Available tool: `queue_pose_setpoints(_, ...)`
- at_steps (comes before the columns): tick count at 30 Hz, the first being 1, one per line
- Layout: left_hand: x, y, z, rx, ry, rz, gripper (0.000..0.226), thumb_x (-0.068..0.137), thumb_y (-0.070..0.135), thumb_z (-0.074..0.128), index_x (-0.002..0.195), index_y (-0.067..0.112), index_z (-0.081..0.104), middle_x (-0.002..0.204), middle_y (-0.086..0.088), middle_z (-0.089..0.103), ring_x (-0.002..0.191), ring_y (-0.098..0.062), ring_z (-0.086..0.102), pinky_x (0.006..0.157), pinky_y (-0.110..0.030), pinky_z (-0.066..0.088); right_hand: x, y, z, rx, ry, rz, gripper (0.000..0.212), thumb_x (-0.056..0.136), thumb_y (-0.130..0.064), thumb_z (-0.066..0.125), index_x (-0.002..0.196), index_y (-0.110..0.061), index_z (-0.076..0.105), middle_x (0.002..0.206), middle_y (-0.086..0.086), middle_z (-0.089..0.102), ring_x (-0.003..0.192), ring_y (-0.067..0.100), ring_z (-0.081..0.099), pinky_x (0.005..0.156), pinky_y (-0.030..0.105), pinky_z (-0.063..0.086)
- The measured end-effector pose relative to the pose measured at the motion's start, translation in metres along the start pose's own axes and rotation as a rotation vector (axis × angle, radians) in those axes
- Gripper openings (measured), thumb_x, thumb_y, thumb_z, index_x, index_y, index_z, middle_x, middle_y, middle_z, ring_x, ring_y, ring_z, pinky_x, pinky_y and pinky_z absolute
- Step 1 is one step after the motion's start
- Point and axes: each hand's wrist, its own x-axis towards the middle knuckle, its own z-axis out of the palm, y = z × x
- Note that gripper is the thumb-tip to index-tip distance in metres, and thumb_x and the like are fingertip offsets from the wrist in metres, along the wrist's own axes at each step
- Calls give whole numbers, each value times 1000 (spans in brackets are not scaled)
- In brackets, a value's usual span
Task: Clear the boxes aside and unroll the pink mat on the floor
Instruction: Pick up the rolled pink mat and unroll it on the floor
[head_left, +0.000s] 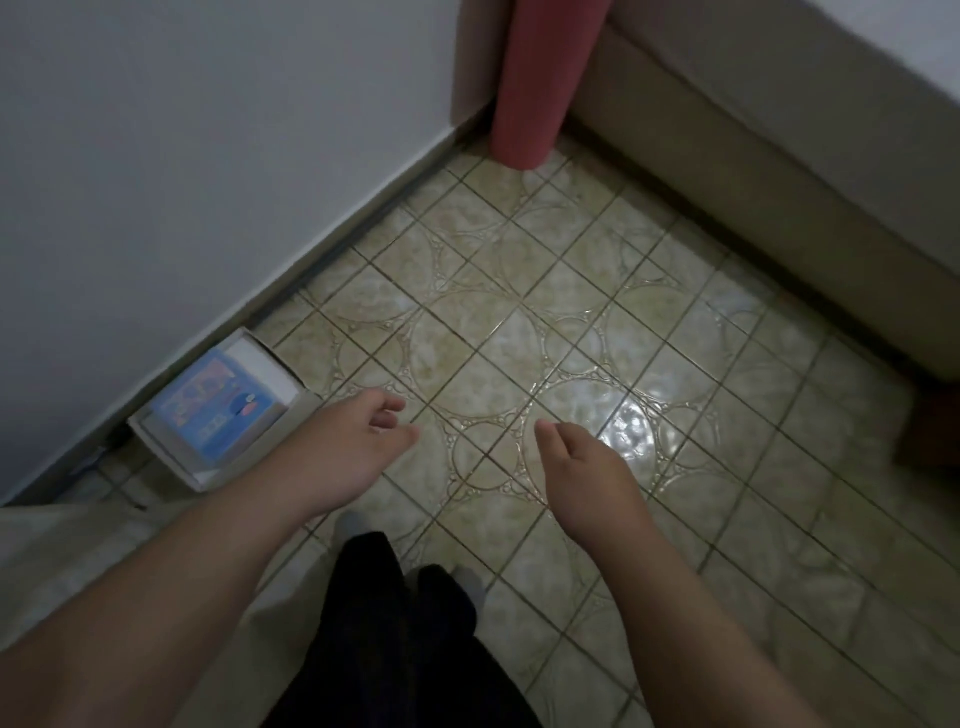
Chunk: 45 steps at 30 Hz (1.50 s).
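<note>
1. Now both hands hang free over the tiled floor (519, 322): the left hand (358, 447) and the right hand (582, 467) each have loosely curled fingers and hold nothing.
2. The pink mat (540, 78) is rolled up and stands upright in the far corner, where the white wall (208, 156) meets the beige bed base (753, 171). It is well apart from both hands.
3. The boxes (223, 410) sit on the floor against the wall, just beside the left forearm. A blue printed box rests in or on a white one; whether they are stacked or nested I cannot tell.
4. Judging from this, the middle of the floor is open and the next step is probably reaching for the roll.
5. Risk: an upright roll gripped low or with one hand could tip and fall against the wall or bed.
6. Risk: the strip between wall and bed looks narrow, so a mat unrolled at an angle could ride up on the bed base or run over the boxes.
7. Risk: the tiles are glossy, so the mat's loose end may slide as it is unrolled.
8. Also nearby: a dark brown object (930, 431) at the right edge, too cut off to identify, and the person's dark trousers (384, 634) below.
</note>
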Motion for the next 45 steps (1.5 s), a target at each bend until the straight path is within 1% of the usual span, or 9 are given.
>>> queue_pose_setpoints(2, -15, 10, 9, 38, -10, 21, 41, 89, 37, 54, 127, 23, 50, 127, 1, 57, 109, -13, 53, 90, -28, 41, -15, 11, -17, -4, 4, 21, 47, 97, -47, 32, 122, -18, 58, 117, 4, 63, 93, 16, 51, 75, 28, 34)
queue_pose_setpoints(5, -41, 20, 22, 118, -77, 29, 45, 90, 39, 52, 131, 22, 47, 130, 2, 54, 113, -12, 52, 88, -26, 37, -41, 27, -36, 16, 0, 55, 44, 97, -46, 34, 124, -20, 58, 115, 1, 62, 104, 17, 55, 78, 28, 35)
queue_pose_setpoints(13, -72, 32, 28, 207, -142, 45, 49, 89, 42, 53, 133, 22, 45, 133, 3, 52, 119, -14, 51, 95, -28, 40, -81, 44, -56, 35, 52, 109, 42, 96, -47, 36, 122, -24, 59, 122, 0, 63, 97, 13, 53, 78, 27, 35)
queue_pose_setpoints(16, -69, 42, 26, 201, -110, 47, 48, 89, 41, 53, 132, 23, 46, 131, 3, 53, 117, -14, 51, 92, -27, 40, -75, 38, -66, 49, 64, 100, 42, 96, -46, 36, 123, -23, 58, 122, 1, 63, 93, 13, 51, 79, 28, 36)
queue_pose_setpoints(20, -56, 57, 22, 171, -87, 46, 48, 89, 42, 53, 132, 23, 45, 132, 3, 52, 118, -13, 50, 93, -27, 40, -49, 22, -84, 16, 73, 60, 46, 96, -47, 35, 129, -21, 55, 126, 2, 61, 112, 20, 56, 80, 28, 36)
queue_pose_setpoints(24, -35, 70, 15, 135, -78, 22, 48, 89, 41, 53, 133, 23, 45, 134, 2, 51, 118, -13, 50, 91, -26, 38, -11, -8, -105, -18, 68, 5, 46, 97, -46, 34, 130, -21, 54, 129, 2, 60, 116, 21, 55, 82, 29, 36)
queue_pose_setpoints(30, 30, 94, -16, 115, -75, 19, 47, 91, 37, 52, 134, 21, 44, 133, 3, 52, 104, -8, 49, 86, -23, 39, 70, -69, -128, -23, 79, -57, 49, 96, -49, 33, 133, -22, 51, 131, 2, 58, 118, 21, 54, 86, 32, 39)
queue_pose_setpoints(35, 115, 134, -69, 124, -53, 8, 51, 88, 41, 55, 134, 21, 45, 132, 1, 53, 111, -11, 51, 91, -24, 40, 147, -125, -147, 9, 93, -49, 46, 97, -46, 34, 131, -22, 52, 132, 1, 58, 119, 20, 53, 86, 31, 37)
queue_pose_setpoints(45, 300, 303, -167, 177, 9, 168, 49, 87, 39, 56, 131, 19, 48, 130, -2, 55, 107, -15, 55, 91, -29, 42, 274, -183, -194, 85, 105, 87, 46, 96, -49, 34, 130, -25, 52, 129, -2, 59, 116, 16, 54, 89, 31, 40)
